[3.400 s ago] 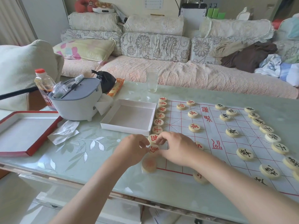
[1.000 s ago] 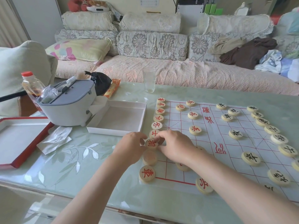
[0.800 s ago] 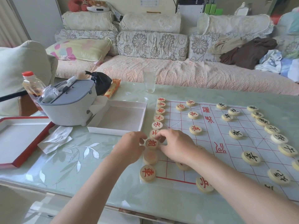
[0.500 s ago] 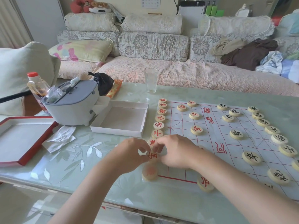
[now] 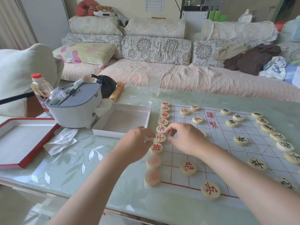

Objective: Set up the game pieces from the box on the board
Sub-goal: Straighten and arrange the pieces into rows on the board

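Glass table (image 5: 81,159) setup: both hands have moved up the board (image 5: 253,140) edge column to the next red piece (image 5: 160,138), left hand (image 5: 136,143) pinching it, right hand (image 5: 183,138) curled beside, contact unclear to me. Nine red pieces in that column, white box (image 5: 126,120) empty, so nearly done.

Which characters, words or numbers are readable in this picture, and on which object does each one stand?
"漢界": in red on the board.
"兵": on the red soldier piece nearest the camera.
"炮": on the red cannon piece.
"卒": on the black soldier piece.
Too blurred: the two nearest left-column pieces, the bottle label.
Too small: the wall calendar.
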